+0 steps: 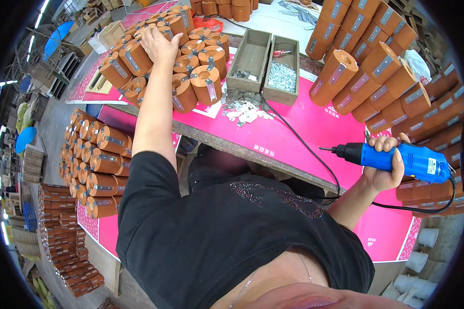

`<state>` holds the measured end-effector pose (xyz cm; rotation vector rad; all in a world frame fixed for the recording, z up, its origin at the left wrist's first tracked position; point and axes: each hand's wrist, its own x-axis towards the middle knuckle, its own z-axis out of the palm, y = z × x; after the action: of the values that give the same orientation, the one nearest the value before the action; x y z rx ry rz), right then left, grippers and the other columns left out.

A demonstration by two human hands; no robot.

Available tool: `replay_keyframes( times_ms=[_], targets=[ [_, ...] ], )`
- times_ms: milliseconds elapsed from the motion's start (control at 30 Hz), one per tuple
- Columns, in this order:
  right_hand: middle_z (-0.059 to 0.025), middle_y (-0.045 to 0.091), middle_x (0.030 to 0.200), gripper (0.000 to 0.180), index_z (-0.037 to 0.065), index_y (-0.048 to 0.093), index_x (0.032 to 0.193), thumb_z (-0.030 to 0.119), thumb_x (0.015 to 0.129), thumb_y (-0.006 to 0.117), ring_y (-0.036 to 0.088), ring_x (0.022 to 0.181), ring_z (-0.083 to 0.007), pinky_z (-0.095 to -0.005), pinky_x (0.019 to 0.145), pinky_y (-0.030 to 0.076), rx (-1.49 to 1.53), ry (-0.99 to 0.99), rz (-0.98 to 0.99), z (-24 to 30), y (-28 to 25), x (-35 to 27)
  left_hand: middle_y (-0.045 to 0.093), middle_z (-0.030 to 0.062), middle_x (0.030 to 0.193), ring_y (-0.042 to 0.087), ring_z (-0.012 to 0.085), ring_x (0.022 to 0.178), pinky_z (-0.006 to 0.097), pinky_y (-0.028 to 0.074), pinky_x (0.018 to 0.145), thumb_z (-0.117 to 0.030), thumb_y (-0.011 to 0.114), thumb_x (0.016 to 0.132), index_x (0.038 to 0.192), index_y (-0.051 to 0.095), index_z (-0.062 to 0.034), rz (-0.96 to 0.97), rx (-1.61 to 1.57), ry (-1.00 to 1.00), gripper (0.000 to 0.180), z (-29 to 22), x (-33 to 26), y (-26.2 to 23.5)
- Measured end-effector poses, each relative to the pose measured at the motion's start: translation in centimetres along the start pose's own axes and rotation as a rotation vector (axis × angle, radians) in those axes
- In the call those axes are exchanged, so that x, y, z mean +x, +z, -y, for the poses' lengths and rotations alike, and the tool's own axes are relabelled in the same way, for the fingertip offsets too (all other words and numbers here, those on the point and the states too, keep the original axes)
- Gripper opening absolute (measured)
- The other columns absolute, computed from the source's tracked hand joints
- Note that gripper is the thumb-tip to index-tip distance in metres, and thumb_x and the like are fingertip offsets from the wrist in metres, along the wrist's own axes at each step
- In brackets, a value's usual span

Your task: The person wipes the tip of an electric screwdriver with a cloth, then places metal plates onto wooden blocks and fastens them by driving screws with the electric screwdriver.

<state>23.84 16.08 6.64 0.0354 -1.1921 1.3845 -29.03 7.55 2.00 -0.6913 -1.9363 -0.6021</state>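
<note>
My right hand [388, 164] is wrapped round a blue electric screwdriver [404, 160]. Its black nose and thin bit point left, above the pink tabletop [314, 149]. At the far left of the table, my left hand [159, 45] rests on a group of orange-brown wooden cylinders [206, 82], thumb spread away from the other fingers. Its fingertips are partly hidden among the cylinders. Many of these have a hole in the top and a metal strip on the side.
Two wooden trays [283, 69] hold small metal parts; a red-handled screwdriver [282, 52] lies in one. Loose metal and white pieces [247, 110] are scattered before them. Cylinders are stacked at right [335, 77] and lower left [105, 159]. A black cord [304, 141] crosses the table.
</note>
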Motion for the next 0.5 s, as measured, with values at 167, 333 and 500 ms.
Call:
replay_keyframes(
  times_ms=[167, 333, 500],
  targets=[
    [-0.0076, 0.047, 0.078, 0.042, 0.001, 0.038, 0.117, 0.017, 0.078, 0.044, 0.044, 0.073, -0.0177, -0.0359, 0.072, 0.037, 0.093, 0.048, 0.010, -0.1, 0.1, -0.4, 0.053, 0.0123, 0.094, 0.049, 0.0282, 0.092, 0.035, 0.036, 0.085, -0.023, 0.069, 0.063, 0.097, 0.054, -0.0022, 0.070, -0.900, 0.043, 0.043, -10.8, -4.6, -9.6],
    [-0.0091, 0.049, 0.079, 0.043, 0.002, 0.039, 0.116, 0.017, 0.077, 0.045, 0.047, 0.071, -0.0198, -0.0395, 0.070, 0.041, 0.209, 0.028, 0.085, -1.9, 0.8, 0.1, 0.061, 0.0078, 0.092, 0.056, 0.0149, 0.089, 0.029, 0.043, 0.082, -0.010, 0.071, 0.068, 0.107, 0.054, -0.0032, 1.010, -1.602, 0.161, 0.043, -18.4, -10.8, -19.6],
    [-0.0088, 0.051, 0.080, 0.041, 0.004, 0.042, 0.114, 0.021, 0.076, 0.044, 0.048, 0.073, -0.0202, -0.0410, 0.073, 0.038, 0.383, -0.046, 0.118, -2.2, 0.0, 1.2, 0.059, 0.0062, 0.097, 0.056, 0.0133, 0.086, 0.028, 0.043, 0.081, -0.002, 0.070, 0.065, 0.108, 0.054, -0.0029, 1.215, -1.731, 0.080, 0.047, -19.9, -11.8, -21.1]
  ],
)
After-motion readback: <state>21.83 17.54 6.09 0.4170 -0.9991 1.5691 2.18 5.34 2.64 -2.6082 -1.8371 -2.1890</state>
